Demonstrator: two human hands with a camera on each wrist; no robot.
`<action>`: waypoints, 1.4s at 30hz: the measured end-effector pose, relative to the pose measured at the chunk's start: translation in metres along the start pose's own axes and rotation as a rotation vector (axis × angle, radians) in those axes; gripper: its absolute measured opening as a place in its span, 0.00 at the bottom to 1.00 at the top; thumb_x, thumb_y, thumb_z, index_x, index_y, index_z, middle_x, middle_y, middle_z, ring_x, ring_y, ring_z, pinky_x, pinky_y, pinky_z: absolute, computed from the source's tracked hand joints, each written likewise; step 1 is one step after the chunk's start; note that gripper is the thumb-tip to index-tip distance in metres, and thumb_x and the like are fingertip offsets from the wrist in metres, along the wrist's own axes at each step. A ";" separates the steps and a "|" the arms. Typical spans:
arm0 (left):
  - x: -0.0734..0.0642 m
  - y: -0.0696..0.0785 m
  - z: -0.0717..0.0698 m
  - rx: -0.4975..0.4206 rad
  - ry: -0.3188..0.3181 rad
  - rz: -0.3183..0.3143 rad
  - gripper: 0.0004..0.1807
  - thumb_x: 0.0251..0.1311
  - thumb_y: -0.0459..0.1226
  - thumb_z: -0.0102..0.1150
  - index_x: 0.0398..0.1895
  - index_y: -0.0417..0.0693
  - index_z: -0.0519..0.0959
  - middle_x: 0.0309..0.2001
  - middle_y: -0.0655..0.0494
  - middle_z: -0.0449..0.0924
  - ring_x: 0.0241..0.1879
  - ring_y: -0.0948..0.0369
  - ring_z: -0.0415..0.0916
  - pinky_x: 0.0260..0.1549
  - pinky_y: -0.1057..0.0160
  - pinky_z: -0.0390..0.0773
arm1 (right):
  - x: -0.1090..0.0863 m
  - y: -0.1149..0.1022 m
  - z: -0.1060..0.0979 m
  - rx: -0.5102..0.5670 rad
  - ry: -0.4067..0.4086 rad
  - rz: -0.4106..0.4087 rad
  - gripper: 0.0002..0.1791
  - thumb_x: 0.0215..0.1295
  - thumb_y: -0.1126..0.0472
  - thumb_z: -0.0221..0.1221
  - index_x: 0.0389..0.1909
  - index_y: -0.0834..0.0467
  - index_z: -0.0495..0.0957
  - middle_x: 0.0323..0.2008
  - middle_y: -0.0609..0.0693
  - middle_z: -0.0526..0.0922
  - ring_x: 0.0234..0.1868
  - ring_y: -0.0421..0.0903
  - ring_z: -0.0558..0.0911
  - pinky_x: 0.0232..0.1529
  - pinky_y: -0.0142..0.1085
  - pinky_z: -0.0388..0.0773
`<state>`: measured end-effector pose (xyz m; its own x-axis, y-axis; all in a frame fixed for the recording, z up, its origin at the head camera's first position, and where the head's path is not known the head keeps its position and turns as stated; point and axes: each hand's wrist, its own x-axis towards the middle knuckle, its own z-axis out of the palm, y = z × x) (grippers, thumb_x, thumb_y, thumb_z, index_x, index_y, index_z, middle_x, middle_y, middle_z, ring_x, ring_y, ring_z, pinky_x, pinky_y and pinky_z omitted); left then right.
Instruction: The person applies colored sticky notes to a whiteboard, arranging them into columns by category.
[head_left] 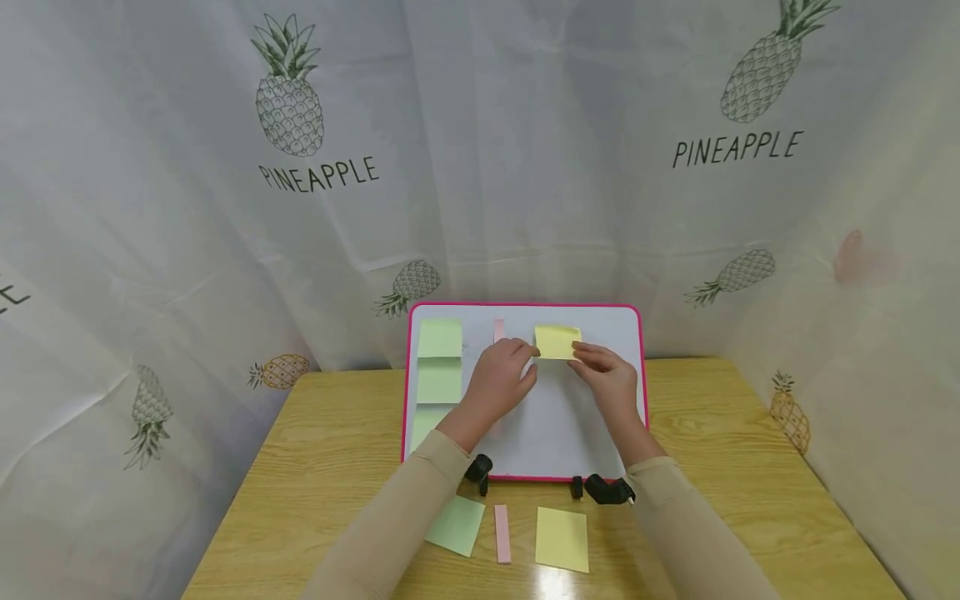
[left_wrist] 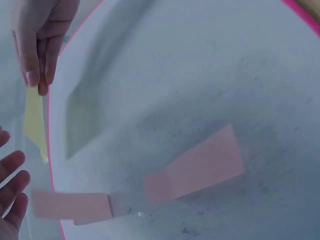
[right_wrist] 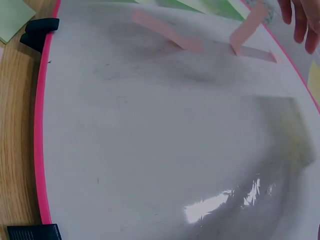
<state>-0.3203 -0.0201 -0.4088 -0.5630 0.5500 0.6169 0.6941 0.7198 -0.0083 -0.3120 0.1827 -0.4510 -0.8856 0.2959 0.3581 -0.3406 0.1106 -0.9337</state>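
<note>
On the whiteboard [head_left: 555,454] we count three green notes [head_left: 440,337] along the left edge and two pink strips [left_wrist: 210,162] nearer the middle, so this part seems done. The yellow note [head_left: 557,342], pinched by the right hand [head_left: 617,387] near the top edge, seems not yet stuck, and the left hand [head_left: 497,379] has loose fingers beside it. We see three pads [head_left: 562,540] on the counter [head_left: 322,467], below the bottom edge.

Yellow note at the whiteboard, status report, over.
Right hand pinches yellow note. Left hand beside it, holding nothing. Note held off the whiteboard. Pink strips to its left, seemingly out of the way.
</note>
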 end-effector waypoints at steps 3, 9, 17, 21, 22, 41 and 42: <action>0.009 -0.004 0.005 0.024 -0.056 -0.020 0.10 0.65 0.39 0.58 0.46 0.48 0.82 0.45 0.57 0.81 0.47 0.59 0.77 0.47 0.63 0.77 | 0.004 0.003 0.004 0.014 0.007 0.002 0.14 0.53 0.67 0.71 0.40 0.69 0.85 0.47 0.55 0.85 0.49 0.40 0.81 0.45 0.27 0.78; 0.016 -0.010 0.018 0.076 -0.156 -0.035 0.16 0.67 0.43 0.56 0.54 0.47 0.80 0.56 0.54 0.78 0.58 0.58 0.72 0.60 0.62 0.68 | 0.010 0.009 0.011 0.029 0.013 0.017 0.13 0.54 0.69 0.70 0.40 0.70 0.84 0.48 0.55 0.85 0.48 0.37 0.81 0.45 0.26 0.78; 0.025 -0.015 0.031 0.122 -0.197 -0.031 0.17 0.68 0.46 0.55 0.54 0.49 0.80 0.59 0.53 0.76 0.60 0.57 0.70 0.60 0.58 0.68 | 0.015 0.014 0.014 0.030 0.000 0.005 0.12 0.53 0.70 0.70 0.39 0.70 0.85 0.46 0.54 0.85 0.45 0.37 0.82 0.44 0.27 0.79; 0.029 -0.015 0.032 0.128 -0.269 -0.070 0.19 0.69 0.49 0.52 0.57 0.51 0.78 0.63 0.54 0.72 0.64 0.56 0.67 0.63 0.54 0.66 | 0.015 0.013 0.014 0.012 -0.009 -0.004 0.11 0.53 0.71 0.70 0.39 0.70 0.85 0.47 0.56 0.85 0.46 0.37 0.82 0.45 0.27 0.78; 0.030 -0.016 0.032 0.127 -0.288 -0.081 0.20 0.70 0.50 0.51 0.58 0.51 0.78 0.65 0.54 0.71 0.65 0.55 0.65 0.64 0.54 0.64 | 0.014 0.014 0.014 0.004 -0.011 -0.002 0.11 0.53 0.71 0.70 0.39 0.70 0.85 0.47 0.57 0.85 0.46 0.36 0.82 0.45 0.26 0.78; 0.031 -0.015 0.040 0.220 -0.340 -0.148 0.26 0.69 0.53 0.51 0.68 0.58 0.70 0.71 0.61 0.62 0.71 0.55 0.55 0.67 0.49 0.57 | 0.021 0.011 0.004 -0.422 -0.199 -0.263 0.14 0.52 0.66 0.72 0.41 0.63 0.86 0.50 0.52 0.84 0.56 0.50 0.73 0.59 0.42 0.68; 0.031 -0.015 0.040 0.225 -0.334 -0.144 0.27 0.69 0.53 0.51 0.68 0.58 0.70 0.71 0.61 0.62 0.71 0.55 0.55 0.67 0.49 0.57 | 0.023 0.010 0.004 -0.443 -0.220 -0.313 0.15 0.51 0.67 0.73 0.42 0.63 0.86 0.50 0.53 0.83 0.56 0.52 0.73 0.59 0.45 0.68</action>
<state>-0.3663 0.0031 -0.4210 -0.7871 0.5174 0.3358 0.5035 0.8534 -0.1348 -0.3369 0.1866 -0.4519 -0.8250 -0.0139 0.5650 -0.4742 0.5608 -0.6787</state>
